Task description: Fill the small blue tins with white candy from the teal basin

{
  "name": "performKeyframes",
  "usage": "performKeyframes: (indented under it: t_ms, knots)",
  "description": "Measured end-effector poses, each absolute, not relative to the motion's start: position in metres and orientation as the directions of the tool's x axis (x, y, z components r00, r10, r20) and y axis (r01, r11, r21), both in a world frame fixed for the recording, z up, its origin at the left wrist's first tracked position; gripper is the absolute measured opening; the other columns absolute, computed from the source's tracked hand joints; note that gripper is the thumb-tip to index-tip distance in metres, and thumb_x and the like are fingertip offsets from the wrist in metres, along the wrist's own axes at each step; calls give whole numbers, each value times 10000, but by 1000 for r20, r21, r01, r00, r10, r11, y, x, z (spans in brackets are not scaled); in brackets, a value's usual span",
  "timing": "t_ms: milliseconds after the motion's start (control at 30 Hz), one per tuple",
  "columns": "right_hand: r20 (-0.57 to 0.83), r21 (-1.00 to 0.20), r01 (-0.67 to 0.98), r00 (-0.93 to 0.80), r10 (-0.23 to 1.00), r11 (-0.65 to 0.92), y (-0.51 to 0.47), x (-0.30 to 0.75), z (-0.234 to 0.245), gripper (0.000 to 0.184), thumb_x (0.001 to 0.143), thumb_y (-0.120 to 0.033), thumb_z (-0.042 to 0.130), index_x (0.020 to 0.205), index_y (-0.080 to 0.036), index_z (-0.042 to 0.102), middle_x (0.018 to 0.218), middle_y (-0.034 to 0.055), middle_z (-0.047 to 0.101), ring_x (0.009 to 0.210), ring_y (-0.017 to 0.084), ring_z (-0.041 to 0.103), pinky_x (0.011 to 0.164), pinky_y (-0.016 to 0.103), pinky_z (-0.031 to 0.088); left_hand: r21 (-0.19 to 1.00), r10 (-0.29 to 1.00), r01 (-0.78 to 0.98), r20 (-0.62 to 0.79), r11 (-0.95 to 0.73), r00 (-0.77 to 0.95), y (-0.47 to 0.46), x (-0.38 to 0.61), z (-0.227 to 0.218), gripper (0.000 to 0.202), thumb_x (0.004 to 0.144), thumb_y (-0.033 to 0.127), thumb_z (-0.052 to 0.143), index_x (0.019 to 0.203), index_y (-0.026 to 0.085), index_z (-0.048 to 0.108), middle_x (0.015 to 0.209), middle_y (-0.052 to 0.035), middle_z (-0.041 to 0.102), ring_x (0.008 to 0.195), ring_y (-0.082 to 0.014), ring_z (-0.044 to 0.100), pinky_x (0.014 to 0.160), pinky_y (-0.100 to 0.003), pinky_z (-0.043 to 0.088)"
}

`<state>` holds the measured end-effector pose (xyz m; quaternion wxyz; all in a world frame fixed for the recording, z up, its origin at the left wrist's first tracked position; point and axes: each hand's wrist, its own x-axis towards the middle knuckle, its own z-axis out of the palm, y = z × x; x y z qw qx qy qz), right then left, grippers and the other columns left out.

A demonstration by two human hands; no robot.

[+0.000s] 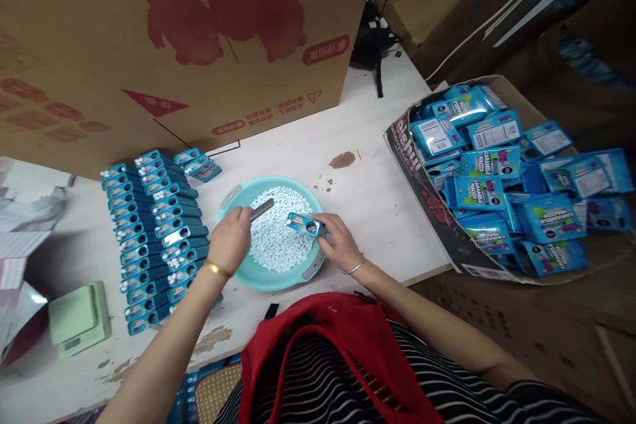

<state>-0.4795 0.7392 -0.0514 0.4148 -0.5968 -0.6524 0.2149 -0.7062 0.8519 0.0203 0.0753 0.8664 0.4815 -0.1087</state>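
A turquoise basin (229, 258) with grey handles stands on the table, holding many small white candies (281, 248). Over its left side, my left hand (229, 238) is closed round a narrow dark grey tool (262, 210); I cannot tell its exact kind. My right hand (340, 243) grips a small blue candy box (303, 224) above the candies, with a round dark hole in its printed face. To the left, similar blue boxes (173, 236) stand in two rows, some with white candies showing at their holes.
At the right edge sits an open carton (420, 195) heaped with blue printed packets (479, 192). A large brown cardboard box (278, 89) walls off the back. A pale green scale (74, 318) lies at the left. Brown stains (342, 159) mark the white table (372, 212).
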Motion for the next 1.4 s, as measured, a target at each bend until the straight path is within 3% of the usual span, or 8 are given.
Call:
performKeyframes:
  t_ms: [167, 333, 600, 900, 1000, 1167, 1267, 1400]
  knots:
    - [253, -797, 595, 181, 950, 99, 742, -466, -47, 386, 821, -161, 522, 1200, -229, 521, 1124, 93, 611, 1051, 243, 570, 917, 441, 499, 153, 827, 885, -317, -439, 465, 878, -703, -91, 363, 893, 76, 278, 1162, 72, 521, 1129, -197, 536, 1058, -294, 505, 900, -432, 426]
    - [220, -825, 564, 260, 940, 36, 743, -457, -45, 342, 831, -204, 557, 1172, -227, 530, 1086, 83, 621, 1010, 230, 588, 886, 410, 505, 320, 755, 820, -332, -474, 565, 845, -682, -131, 377, 874, 51, 307, 1174, 127, 522, 1197, -153, 538, 1115, -251, 480, 996, -414, 395]
    - [183, -847, 531, 318, 930, -15, 739, -455, -45, 302, 852, -290, 580, 1141, -221, 530, 1058, 82, 630, 981, 227, 599, 869, 393, 508, 582, 654, 700, -344, -414, 674, 787, -683, -116, 410, 761, 24, 417, 1147, 140, 491, 1117, -113, 585, 1017, -191, 565, 931, -358, 476]
    - [261, -784, 617, 233, 937, 65, 730, -455, -41, 323, 829, -190, 539, 1151, -214, 530, 1077, 89, 621, 997, 241, 576, 882, 417, 505, 760, 680, 559, -219, -330, 699, 799, -715, -33, 265, 891, 232, 419, 1143, 160, 458, 1099, -102, 569, 1018, -187, 546, 931, -369, 447]
    - [320, -727, 671, 137, 938, 149, 731, -461, -43, 374, 808, -122, 506, 1174, -199, 526, 1105, 102, 615, 1033, 254, 555, 905, 443, 500, 735, 677, 559, -187, -384, 712, 808, -722, 8, 249, 917, 296, 415, 1118, 162, 475, 1018, -77, 573, 932, -173, 545, 863, -340, 459]
    - [352, -679, 688, -1, 936, 256, 735, -480, -46, 474, 772, -55, 472, 1221, -205, 501, 1146, 102, 605, 1070, 265, 529, 927, 483, 497, 615, 580, 586, -244, -527, 778, 817, -716, 53, 238, 915, 244, 392, 1115, 159, 486, 992, -79, 579, 896, -177, 553, 819, -335, 473]
    - [346, -671, 685, -49, 937, 284, 736, -489, -47, 515, 754, -39, 459, 1242, -200, 496, 1150, 115, 599, 1084, 277, 520, 930, 507, 494, 475, 534, 628, -335, -616, 777, 817, -705, 68, 228, 893, 185, 386, 1084, 141, 502, 1012, -103, 580, 926, -202, 574, 831, -359, 481]
    - [350, -663, 677, -96, 932, 319, 736, -496, -49, 504, 742, -30, 455, 1223, -169, 514, 1128, 136, 602, 1078, 281, 516, 926, 501, 501, 208, 563, 695, -450, -688, 693, 809, -683, 91, 283, 876, 106, 349, 1105, 121, 515, 1041, -129, 574, 802, -188, 617, 725, -343, 507]
